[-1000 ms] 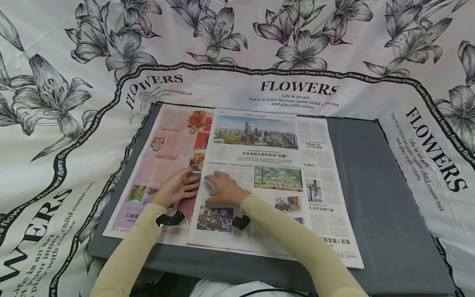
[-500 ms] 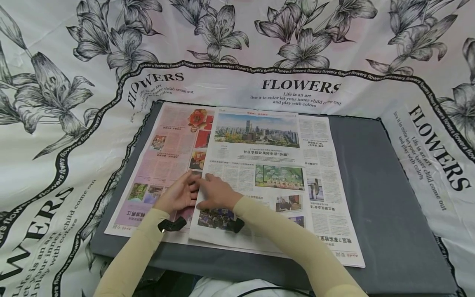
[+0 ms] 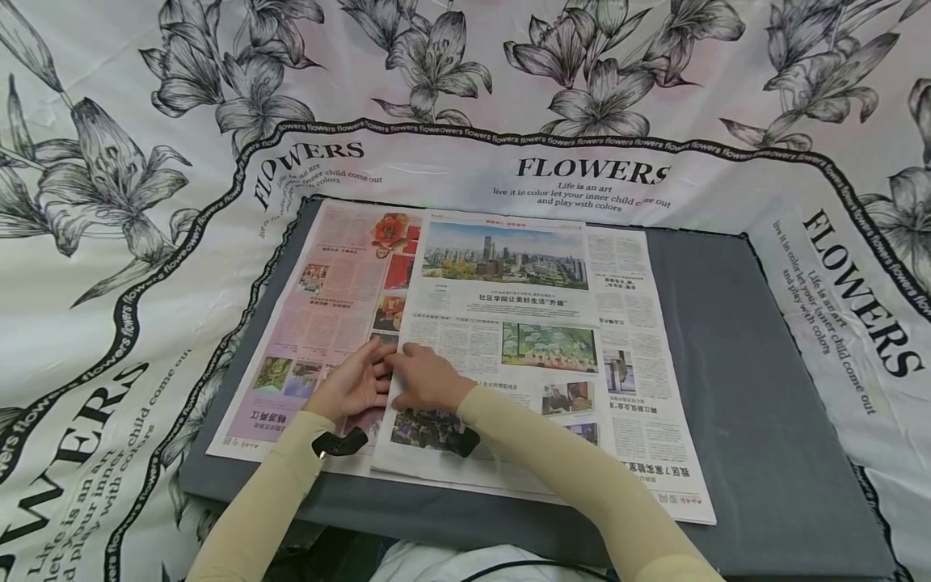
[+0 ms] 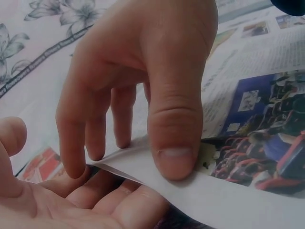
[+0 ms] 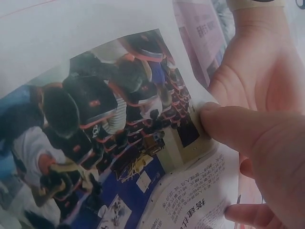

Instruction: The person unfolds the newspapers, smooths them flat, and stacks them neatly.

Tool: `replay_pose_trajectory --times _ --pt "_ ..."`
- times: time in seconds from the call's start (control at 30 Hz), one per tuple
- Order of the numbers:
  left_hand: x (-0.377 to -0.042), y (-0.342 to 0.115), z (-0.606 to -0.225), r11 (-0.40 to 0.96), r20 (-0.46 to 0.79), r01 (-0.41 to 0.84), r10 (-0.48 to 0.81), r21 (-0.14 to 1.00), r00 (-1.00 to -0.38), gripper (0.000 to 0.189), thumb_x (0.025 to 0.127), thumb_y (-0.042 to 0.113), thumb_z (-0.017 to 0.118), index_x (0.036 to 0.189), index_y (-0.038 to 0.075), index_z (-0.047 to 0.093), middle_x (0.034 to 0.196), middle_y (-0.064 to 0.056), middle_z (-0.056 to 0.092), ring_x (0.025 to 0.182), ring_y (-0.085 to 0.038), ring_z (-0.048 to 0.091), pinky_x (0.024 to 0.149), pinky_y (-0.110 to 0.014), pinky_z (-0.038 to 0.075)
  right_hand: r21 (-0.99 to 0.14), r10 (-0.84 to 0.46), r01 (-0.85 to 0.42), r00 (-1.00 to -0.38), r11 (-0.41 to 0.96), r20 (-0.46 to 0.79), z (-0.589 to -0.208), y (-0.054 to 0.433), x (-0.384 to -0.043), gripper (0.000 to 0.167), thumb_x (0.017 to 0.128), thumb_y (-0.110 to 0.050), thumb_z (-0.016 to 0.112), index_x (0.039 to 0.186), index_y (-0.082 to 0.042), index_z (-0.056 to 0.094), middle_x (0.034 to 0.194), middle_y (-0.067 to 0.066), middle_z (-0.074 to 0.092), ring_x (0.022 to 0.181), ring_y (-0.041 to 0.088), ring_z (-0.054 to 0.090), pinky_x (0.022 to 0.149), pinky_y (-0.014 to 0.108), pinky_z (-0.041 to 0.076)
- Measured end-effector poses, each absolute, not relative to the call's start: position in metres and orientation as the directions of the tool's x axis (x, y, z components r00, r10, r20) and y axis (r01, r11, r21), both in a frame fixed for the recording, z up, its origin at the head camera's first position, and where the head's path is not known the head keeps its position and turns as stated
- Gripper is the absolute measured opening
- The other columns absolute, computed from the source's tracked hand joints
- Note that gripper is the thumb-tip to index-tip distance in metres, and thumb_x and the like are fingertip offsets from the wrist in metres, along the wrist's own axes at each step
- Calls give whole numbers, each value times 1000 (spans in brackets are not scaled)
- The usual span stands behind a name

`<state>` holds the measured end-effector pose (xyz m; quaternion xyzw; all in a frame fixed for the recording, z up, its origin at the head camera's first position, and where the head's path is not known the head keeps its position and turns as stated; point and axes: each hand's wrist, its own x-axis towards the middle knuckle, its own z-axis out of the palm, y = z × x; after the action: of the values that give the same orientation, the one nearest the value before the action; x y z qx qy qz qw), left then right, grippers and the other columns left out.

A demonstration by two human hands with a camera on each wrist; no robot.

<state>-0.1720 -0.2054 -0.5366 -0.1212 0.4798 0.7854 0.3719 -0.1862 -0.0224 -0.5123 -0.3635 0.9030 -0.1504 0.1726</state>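
Note:
A newspaper lies across the table, with a city skyline photo near its far edge. The right hand bends over its left edge; in the left wrist view the thumb presses on the page while the other fingers reach down near the edge. Palm up, the left hand has its fingers at that edge, partly under the slightly raised paper. Its fingertips are hidden there. Beneath and to the left shows a pinkish newspaper page with coloured pictures.
The grey table extends to the right of the newspapers. A white cloth with black flower prints and lettering surrounds the table. Each wrist wears a black camera; a black cable runs below the near table edge.
The right hand has moved slightly left and down to the newspaper's edge, meeting the left hand. The left hand has shifted a little, its fingers now at the edge. Between the last two frames little changes.

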Motion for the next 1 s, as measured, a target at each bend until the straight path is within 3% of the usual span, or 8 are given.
replay_pose_trajectory --times 0.1,0.23,0.33,0.47,0.63,0.77,0.87,1.0 --pt "-174 -204 -538 -266 -552 -707 470 655 -689 72 108 58 21 166 20 1 172 -11 16 156 -42 18 122 -66 21 -400 -708 -602 -676 691 -206 -512 -23 -187 60 89 -39 79 141 -16 59 129 12 58 105 25 61 83 38 54" --pt "-174 -204 -540 -257 -551 -708 476 658 -685 71 108 57 19 166 20 -1 173 -12 11 156 -42 16 122 -67 20 -399 -703 -595 -677 698 -218 -510 -23 -186 61 89 -39 78 142 -17 58 135 13 56 111 28 61 87 40 55" --pt "-173 -205 -539 -236 -546 -697 474 677 -691 71 109 56 20 166 19 2 167 -10 29 156 -42 19 119 -65 29 -392 -701 -596 -679 700 -218 -510 -23 -186 61 89 -38 78 143 -16 57 136 14 56 112 29 61 88 41 55" --pt "-172 -205 -537 -216 -537 -681 470 699 -700 71 108 57 24 166 19 7 137 7 57 153 -40 30 106 -53 48 -393 -704 -602 -680 695 -205 -510 -22 -186 59 89 -36 79 141 -16 59 130 12 58 105 26 60 85 39 53" --pt "-171 -205 -537 -232 -524 -678 480 697 -703 67 110 53 24 166 18 11 119 16 65 129 -22 60 92 -43 57 -408 -707 -601 -682 687 -187 -512 -21 -187 55 88 -31 81 137 -15 62 122 11 60 95 21 58 79 34 50" --pt "-171 -203 -542 -232 -528 -679 476 697 -704 63 111 47 26 165 16 17 116 15 69 109 -14 68 89 -42 58 -404 -713 -611 -680 681 -174 -513 -21 -189 49 89 -24 80 133 -13 63 116 10 61 87 18 55 73 30 46" --pt "-171 -203 -546 -209 -528 -660 449 721 -720 59 112 41 31 164 16 19 123 10 67 107 -14 70 89 -41 59 -392 -716 -620 -676 680 -172 -514 -21 -190 44 88 -18 79 130 -13 64 113 9 62 86 18 54 72 30 42" --pt "-169 -202 -549 -163 -525 -621 398 766 -752 57 113 32 33 166 21 14 149 -4 51 110 -16 69 89 -40 59 -385 -716 -620 -672 684 -191 -512 -21 -192 40 90 -9 73 130 -13 66 118 9 65 96 21 59 78 30 44"
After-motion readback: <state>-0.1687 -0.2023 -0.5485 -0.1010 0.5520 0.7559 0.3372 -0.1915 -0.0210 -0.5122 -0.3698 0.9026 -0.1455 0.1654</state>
